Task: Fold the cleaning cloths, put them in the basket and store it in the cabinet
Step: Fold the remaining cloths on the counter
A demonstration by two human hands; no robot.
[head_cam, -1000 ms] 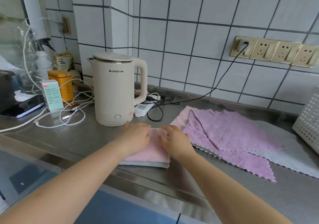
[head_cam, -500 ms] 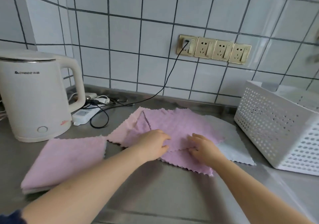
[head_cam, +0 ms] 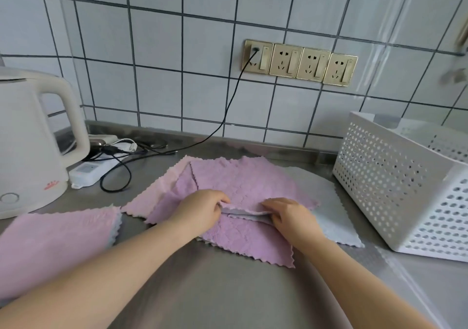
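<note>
Two bare hands pinch the edge of a purple cleaning cloth on a steel kitchen counter.

A loose pile of unfolded cloths is spread at the middle of the counter (head_cam: 228, 290): a purple cloth (head_cam: 243, 184) on top, a pink cloth (head_cam: 162, 189) showing at its left, a second purple one (head_cam: 253, 242) nearest the viewer, and a grey cloth (head_cam: 326, 202) underneath on the right. The near edge of the top purple cloth is gripped and slightly lifted by the left hand (head_cam: 200, 209) and the right hand (head_cam: 291, 217), fingers closed on the fabric. A folded pink cloth (head_cam: 53, 245) is laid flat at the left, apart from the pile. A white perforated basket (head_cam: 395, 184) is seen at the right, just beside the grey cloth. A cream kettle (head_cam: 27, 138) is placed at the far left, before a tiled wall with a row of sockets (head_cam: 300, 62).
</note>
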